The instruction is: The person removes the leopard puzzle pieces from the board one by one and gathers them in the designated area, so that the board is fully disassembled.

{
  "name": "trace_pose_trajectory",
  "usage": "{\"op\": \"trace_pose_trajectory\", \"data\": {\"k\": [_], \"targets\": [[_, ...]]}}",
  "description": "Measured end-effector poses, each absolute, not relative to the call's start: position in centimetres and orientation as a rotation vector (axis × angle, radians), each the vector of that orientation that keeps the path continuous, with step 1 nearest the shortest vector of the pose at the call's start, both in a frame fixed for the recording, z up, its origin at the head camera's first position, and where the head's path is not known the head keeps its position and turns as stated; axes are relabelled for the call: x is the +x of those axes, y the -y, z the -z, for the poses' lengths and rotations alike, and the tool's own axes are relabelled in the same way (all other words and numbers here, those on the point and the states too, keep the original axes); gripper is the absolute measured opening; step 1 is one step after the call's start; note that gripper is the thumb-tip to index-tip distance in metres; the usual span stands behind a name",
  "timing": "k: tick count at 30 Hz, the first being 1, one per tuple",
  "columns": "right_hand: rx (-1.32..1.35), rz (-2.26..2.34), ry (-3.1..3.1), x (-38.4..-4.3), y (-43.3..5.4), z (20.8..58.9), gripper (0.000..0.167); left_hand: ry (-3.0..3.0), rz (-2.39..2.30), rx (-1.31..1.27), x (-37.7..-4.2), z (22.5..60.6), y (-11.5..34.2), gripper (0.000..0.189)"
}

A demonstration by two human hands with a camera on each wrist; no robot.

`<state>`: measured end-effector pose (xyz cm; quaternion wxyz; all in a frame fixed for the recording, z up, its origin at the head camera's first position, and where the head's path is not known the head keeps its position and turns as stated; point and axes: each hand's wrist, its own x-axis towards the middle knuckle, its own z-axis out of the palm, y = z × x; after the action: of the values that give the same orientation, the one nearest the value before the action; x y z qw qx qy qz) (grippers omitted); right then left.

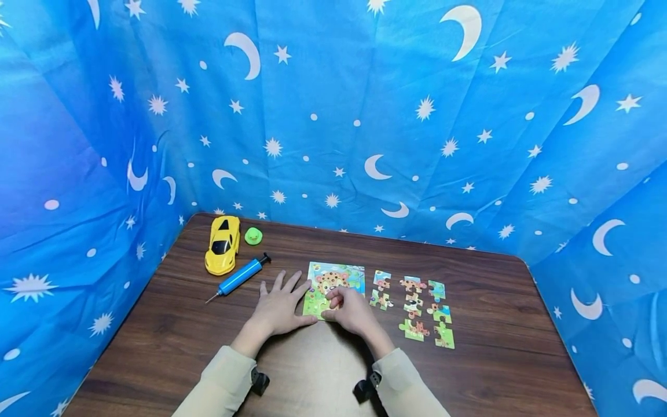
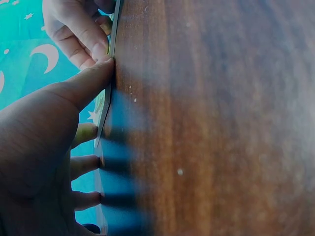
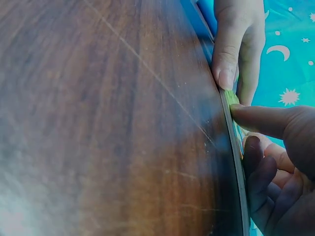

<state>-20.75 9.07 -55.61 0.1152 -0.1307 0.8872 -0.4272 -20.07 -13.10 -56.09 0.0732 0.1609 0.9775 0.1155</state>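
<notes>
A square puzzle board (image 1: pixel 351 271) with a spotted cartoon animal lies on the wooden table. My left hand (image 1: pixel 281 307) rests beside its left edge with fingers spread; the thumb reaches to the board's lower left corner. Over the board's lower right part, my right hand (image 1: pixel 351 313) has its fingers curled, thumb and fingertips touching the puzzle. In the right wrist view the right thumb (image 3: pixel 261 118) meets the board's edge, apart from the bent fingers. Whether a piece is between them is hidden. Several loose puzzle pieces (image 1: pixel 414 305) lie to the right.
A yellow toy car (image 1: pixel 221 246), a green toy duck (image 1: pixel 253 236) and a blue hand pump (image 1: pixel 239 277) with a thin needle lie left of the board. Blue cloth (image 1: pixel 323 116) with moons and stars hangs around the table (image 1: pixel 495 324). Dark wrist cameras (image 1: pixel 259 382) sit on both wrists.
</notes>
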Motion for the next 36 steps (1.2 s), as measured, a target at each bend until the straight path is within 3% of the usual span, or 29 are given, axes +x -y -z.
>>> {"op": "trace_pose_trajectory", "data": {"k": [13, 36], "targets": [[-0.419, 1.396, -2.599, -20.24, -9.03, 55.48, 0.014, -2.947, -0.384, 0.494, -19.88, 55.71, 13.18, 0.089], [-0.404, 1.385, -2.667, -20.25, -8.71, 55.73, 0.009, -2.937, -0.362, 0.478, -20.09, 56.22, 13.11, 0.093]]}}
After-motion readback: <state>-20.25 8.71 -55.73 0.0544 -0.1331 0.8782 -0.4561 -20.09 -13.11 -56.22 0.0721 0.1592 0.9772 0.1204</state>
